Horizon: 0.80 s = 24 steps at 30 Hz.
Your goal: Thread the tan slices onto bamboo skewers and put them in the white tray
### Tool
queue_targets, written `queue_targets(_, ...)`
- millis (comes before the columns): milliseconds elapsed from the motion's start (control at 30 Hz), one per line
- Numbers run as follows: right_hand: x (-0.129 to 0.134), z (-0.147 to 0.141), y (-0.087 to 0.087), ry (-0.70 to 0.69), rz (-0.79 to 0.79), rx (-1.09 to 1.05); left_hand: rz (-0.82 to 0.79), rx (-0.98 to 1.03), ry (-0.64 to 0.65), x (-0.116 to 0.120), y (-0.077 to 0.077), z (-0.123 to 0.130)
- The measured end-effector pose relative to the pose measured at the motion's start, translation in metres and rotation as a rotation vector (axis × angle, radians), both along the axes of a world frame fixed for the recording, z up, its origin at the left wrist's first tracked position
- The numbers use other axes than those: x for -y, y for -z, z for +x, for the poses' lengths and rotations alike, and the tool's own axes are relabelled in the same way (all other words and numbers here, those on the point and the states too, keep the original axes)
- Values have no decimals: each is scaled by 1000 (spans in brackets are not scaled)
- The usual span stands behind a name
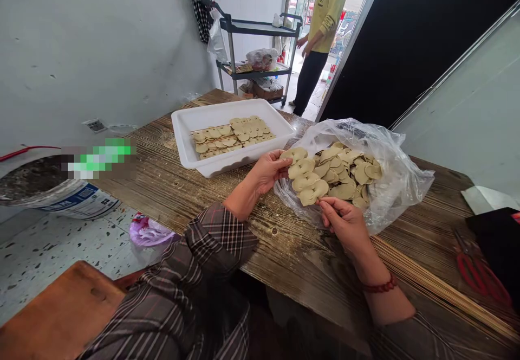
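Note:
Several round, flat beige slices (304, 174) sit threaded in a row on a thin skewer, held between my two hands. My left hand (268, 171) pinches the slices at the far end of the row. Near the other end, the fingers of my right hand (343, 220) close on the skewer's end. Just beyond and to the right, loose beige slices (345, 173) lie heaped in an open clear plastic bag (400, 178). A white tray (184, 142) at the back left holds rows of skewered slices (252, 131).
Thin bare skewers (439, 289) and red-handled scissors (475, 268) lie at the right on the wooden table (162, 186). A bucket (81, 200) stands at the left. Behind are a cart (260, 72) and a person in yellow (325, 24).

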State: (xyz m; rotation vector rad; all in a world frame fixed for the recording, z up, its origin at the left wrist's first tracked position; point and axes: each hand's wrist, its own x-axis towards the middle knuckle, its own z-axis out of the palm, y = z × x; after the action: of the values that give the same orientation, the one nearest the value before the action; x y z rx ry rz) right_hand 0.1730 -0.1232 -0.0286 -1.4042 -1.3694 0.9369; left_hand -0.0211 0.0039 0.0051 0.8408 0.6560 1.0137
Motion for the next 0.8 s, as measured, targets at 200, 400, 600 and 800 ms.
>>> queue_targets(200, 0, -1, -2, -11, -47, -73, 106, -91, -96, 2, 0, 4)
queue_targets(400, 1, 1, 0, -17, -18, -73, -17, 43, 11, 2, 0, 2)
queue_targets(600, 1, -2, -1, -36, -15, -55, -90, 215, 41, 1, 6, 8)
queue_targets(800, 0, -5, -2, -32, -27, -30, -72, 272, 93, 10, 4, 16)
